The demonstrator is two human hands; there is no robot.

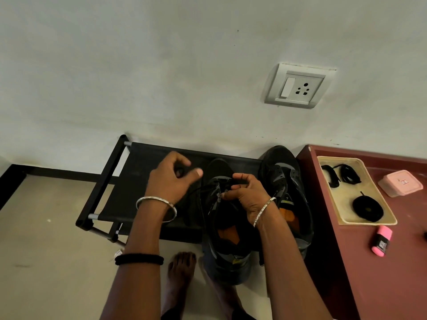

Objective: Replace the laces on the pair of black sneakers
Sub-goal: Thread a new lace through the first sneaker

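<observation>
Right hand (247,195) pinches the lace (225,181) of the near sneaker (231,245), which overhangs the front edge of the rack (138,181); left hand (172,181) hovers curled over bare rack fabric, contents unclear.

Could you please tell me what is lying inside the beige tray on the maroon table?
The tray holds black laces: one bundle and a second bundle at its far end, and a flat coil nearer the person. The tray floor beneath them is covered.
</observation>
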